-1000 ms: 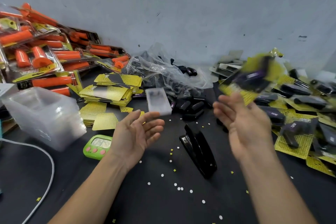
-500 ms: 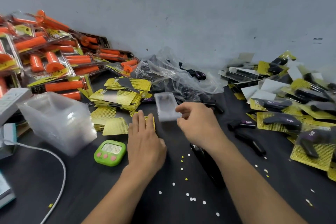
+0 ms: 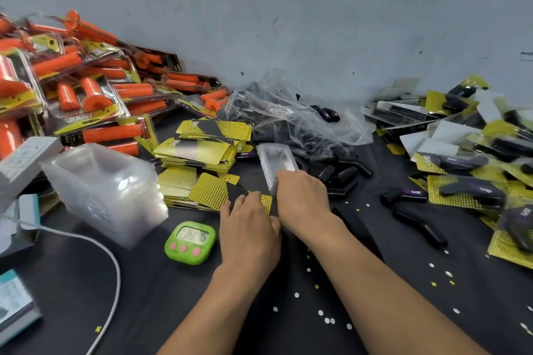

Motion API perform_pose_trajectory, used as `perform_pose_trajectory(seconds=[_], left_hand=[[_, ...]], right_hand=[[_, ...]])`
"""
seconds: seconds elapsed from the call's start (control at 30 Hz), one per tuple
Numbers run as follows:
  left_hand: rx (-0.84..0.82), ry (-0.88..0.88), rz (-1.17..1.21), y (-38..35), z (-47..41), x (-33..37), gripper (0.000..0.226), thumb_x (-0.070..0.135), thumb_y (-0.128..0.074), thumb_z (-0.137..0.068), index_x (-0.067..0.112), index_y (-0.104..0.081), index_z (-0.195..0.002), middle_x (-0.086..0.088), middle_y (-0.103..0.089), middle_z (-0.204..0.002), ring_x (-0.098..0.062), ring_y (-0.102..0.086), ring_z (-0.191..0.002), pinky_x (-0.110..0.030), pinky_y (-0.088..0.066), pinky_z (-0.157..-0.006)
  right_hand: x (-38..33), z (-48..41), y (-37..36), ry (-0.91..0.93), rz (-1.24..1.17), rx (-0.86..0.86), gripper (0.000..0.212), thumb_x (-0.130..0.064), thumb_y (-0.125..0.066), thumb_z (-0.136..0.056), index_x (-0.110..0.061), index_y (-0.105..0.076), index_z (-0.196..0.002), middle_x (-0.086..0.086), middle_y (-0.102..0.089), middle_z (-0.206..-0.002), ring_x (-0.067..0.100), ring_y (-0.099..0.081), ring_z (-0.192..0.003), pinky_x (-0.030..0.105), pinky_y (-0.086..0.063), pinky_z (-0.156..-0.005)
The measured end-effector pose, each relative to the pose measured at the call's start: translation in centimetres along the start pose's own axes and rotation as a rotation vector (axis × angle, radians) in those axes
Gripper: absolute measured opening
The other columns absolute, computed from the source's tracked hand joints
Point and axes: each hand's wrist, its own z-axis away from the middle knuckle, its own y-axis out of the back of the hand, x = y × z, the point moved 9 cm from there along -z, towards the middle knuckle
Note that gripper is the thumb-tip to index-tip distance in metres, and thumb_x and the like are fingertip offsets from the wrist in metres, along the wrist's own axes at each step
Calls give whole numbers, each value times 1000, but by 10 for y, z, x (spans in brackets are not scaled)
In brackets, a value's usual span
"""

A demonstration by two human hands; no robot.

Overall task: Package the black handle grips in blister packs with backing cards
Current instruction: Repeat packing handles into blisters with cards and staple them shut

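Observation:
My right hand grips the near end of a clear blister shell lying on the black table. Just left of it, my left hand lies palm down, its fingers on a yellow backing card at the front of the card heap. A taller stack of yellow and black backing cards stands behind. Loose black handle grips lie to the right of the shell. More grips show through a crumpled clear bag.
Packed black grips on yellow cards pile up at right. Orange grip packs fill the back left. A stack of clear shells stands at left, a green timer near my left wrist, a white cable beside it.
My right hand let go of a packed card toward the right pile, swung left and took hold of the clear shell. My left hand turned palm down onto the yellow card.

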Motion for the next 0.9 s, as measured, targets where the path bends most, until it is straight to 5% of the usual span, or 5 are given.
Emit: perform_pose_trajectory(seconds=[0.13, 0.33, 0.57, 0.67, 0.9], left_hand=[[12, -1, 20, 2, -1, 0, 55, 33, -51, -95, 18, -45, -148, 2, -58, -140, -16, -47, -135, -35, -18, -122], [4, -5, 68, 0, 0, 0, 54, 30, -50, -94, 16, -47, -146, 0, -58, -139, -18, -47, -134, -37, -15, -125], [16, 13, 140, 7, 1, 1, 66, 30, -55, -93, 16, -34, -154, -1, -55, -144, -16, -43, -137, -38, -18, -125], [86, -10, 340, 20, 4, 6, 74, 32, -63, -89, 26, -33, -156, 6, -56, -147, -17, -44, -135, -39, -32, -119], [130, -30, 417, 21, 3, 5, 51, 42, -61, -99, 32, -52, -148, 7, -57, -149, -14, -50, -138, -30, -37, -110]], right_hand=[[5, 5, 17, -61, 9, 67, 27, -8, -47, -97, -16, -68, -111, 12, -71, -114, 35, -67, -107, 35, -40, -74], [8, 4, 30, -17, 52, 17, 29, -23, -77, -85, -19, -67, -113, 8, -70, -117, 31, -67, -111, 35, -50, -84], [9, 14, 17, 97, -2, -103, 28, -15, -65, -92, -25, -69, -118, 9, -68, -117, 33, -65, -109, 35, -47, -83], [12, 13, 23, 105, -57, -81, 29, -12, -68, -88, -30, -72, -111, 4, -71, -110, 30, -67, -107, 32, -50, -81], [24, 13, 23, 60, -254, -76, 39, -19, -81, -80, -30, -74, -117, -3, -75, -114, 23, -69, -109, 39, -57, -96]])
